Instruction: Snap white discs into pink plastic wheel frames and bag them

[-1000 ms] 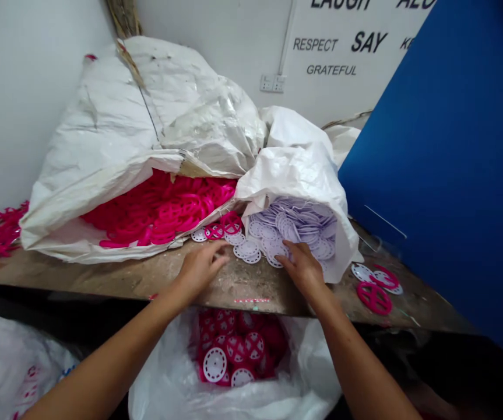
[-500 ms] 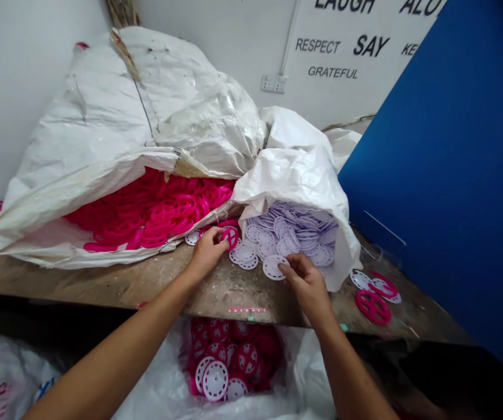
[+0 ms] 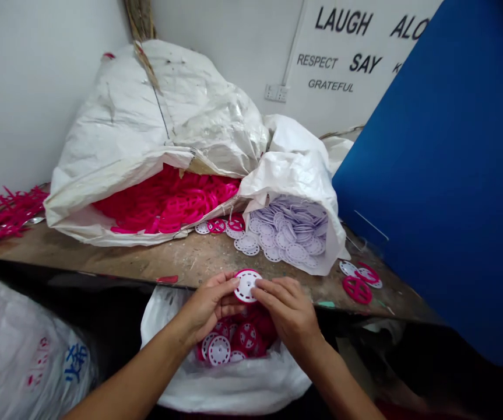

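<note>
Between my two hands, at the bench's front edge, is a white slotted disc (image 3: 246, 286) with a pink rim showing behind it. My left hand (image 3: 216, 306) grips its left side, thumb on the face and fingers beneath. The fingertips of my right hand (image 3: 288, 306) press on its right side. Below it, an open white bag (image 3: 181, 385) holds pink-and-white wheels (image 3: 219, 350). On the bench, a large white sack (image 3: 115, 122) spills pink spoked rings (image 3: 176, 201). Right of it, a smaller white sack (image 3: 303, 166) lies open with white discs (image 3: 284, 233) inside.
Loose white discs (image 3: 246, 244) lie before the small sack. At the right are a pink ring (image 3: 356, 290) and several discs beside a blue panel (image 3: 430, 175). Pink plastic scraps (image 3: 6, 213) sit far left. A wrapped bag (image 3: 19, 350) stands below the bench (image 3: 207, 254).
Both hands have come together and down toward the bench edge, bringing the pink ring and the white disc together. The view has shifted.
</note>
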The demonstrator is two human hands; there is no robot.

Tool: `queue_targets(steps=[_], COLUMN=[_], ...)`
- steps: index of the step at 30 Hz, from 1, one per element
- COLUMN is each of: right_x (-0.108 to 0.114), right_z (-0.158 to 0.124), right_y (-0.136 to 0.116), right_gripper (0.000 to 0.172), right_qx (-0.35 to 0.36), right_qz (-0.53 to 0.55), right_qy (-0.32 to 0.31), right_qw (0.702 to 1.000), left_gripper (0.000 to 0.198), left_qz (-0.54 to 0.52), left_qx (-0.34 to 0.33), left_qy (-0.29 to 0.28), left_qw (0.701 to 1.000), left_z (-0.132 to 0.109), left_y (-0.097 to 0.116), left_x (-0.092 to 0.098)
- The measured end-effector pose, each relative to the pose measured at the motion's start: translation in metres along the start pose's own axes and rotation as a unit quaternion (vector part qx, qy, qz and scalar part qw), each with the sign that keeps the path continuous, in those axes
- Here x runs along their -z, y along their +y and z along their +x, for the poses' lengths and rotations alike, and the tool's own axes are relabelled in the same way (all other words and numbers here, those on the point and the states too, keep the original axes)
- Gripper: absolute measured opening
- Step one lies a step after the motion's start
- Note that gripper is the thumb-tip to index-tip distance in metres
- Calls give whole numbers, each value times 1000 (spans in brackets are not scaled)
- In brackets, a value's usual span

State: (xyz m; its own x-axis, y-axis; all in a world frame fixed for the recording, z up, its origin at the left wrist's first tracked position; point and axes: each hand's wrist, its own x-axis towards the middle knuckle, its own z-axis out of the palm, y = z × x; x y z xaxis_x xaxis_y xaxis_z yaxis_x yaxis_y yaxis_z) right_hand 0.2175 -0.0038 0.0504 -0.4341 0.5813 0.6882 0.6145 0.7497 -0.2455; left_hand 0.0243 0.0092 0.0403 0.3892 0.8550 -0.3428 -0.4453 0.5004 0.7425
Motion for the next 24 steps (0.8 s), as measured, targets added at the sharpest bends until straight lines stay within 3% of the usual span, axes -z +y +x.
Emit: queue_targets(steps=[2, 5, 7, 9, 11, 12, 15, 18, 20, 24], right_x=[2, 5, 3, -2, -9, -12, -17, -19, -21, -31], right_z=[0, 2, 3, 4, 4, 3, 1, -4, -9, -22], right_y=[-6, -11, -12, -11, -9, -7, -2, 1, 2, -1], right_gripper=[30, 31, 28, 26, 24, 25, 27, 25, 27, 21], right_qx=[-8, -112, -189, -244, -293, -320, -394, -402, -390, -382], right_qz=[12, 63, 116, 167, 207, 228, 318, 410, 428, 388], right_qy=[-12, -23, -51, -89, -95, -84, -48, -62, -68, -36], right_qw=[1000, 991, 974, 951, 929, 916, 861, 816, 813, 838], left_gripper=[33, 37, 34, 29, 28, 29, 40, 43, 39, 39], left_qz=[39, 141, 247, 354, 402, 394, 297, 233, 236, 252], left_qx=[-23, -78, -146, -215, -249, -245, -165, -102, -100, -93], left_qy=[-3, -13, -10, 17, 49, 54, 17, 5, 20, 37], left_qw=[999, 987, 958, 910, 880, 884, 940, 967, 966, 963], left_z=[-7, -17, -22, -23, -22, -20, -14, -9, -7, 0], left_y=[0, -1, -1, -1, -2, -4, -9, -15, -19, -28], left_x=[-2, -7, -9, -11, -12, -12, -9, -8, -8, -6])
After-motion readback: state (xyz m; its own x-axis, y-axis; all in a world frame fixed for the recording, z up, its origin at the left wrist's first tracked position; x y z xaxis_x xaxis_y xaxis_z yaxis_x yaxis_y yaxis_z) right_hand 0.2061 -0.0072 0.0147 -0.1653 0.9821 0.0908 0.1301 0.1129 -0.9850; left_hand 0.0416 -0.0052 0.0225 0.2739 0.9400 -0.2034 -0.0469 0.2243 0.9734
